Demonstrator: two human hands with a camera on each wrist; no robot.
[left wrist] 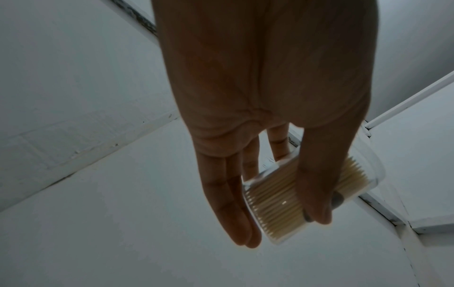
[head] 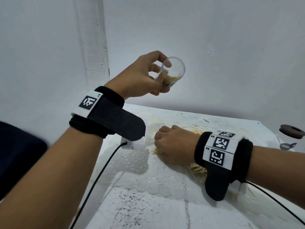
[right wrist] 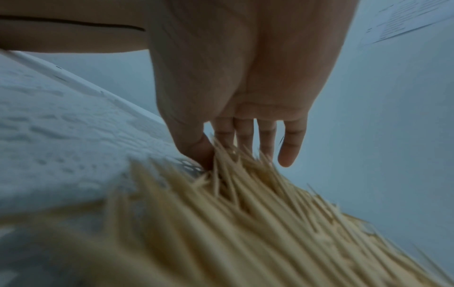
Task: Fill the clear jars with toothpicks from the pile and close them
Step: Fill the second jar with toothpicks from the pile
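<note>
My left hand [head: 165,76] is raised above the table and grips a clear jar [head: 175,71], lidless and tilted, its mouth facing me. The jar is partly filled with toothpicks standing in a tight bundle. In the left wrist view the thumb and fingers of that hand [left wrist: 285,184] clamp the jar [left wrist: 275,203] from both sides. My right hand [head: 158,146] rests knuckles-up on the toothpick pile [head: 198,171] on the table. In the right wrist view its thumb and fingers [right wrist: 221,155] close into the pile [right wrist: 245,223] and pinch a bunch of toothpicks.
A white lace cloth [head: 140,162] covers the table under the pile. A second clear jar with a dark brown lid [head: 291,131] stands at the far right edge. White walls close in behind and to the left. Black cables hang from both wrists.
</note>
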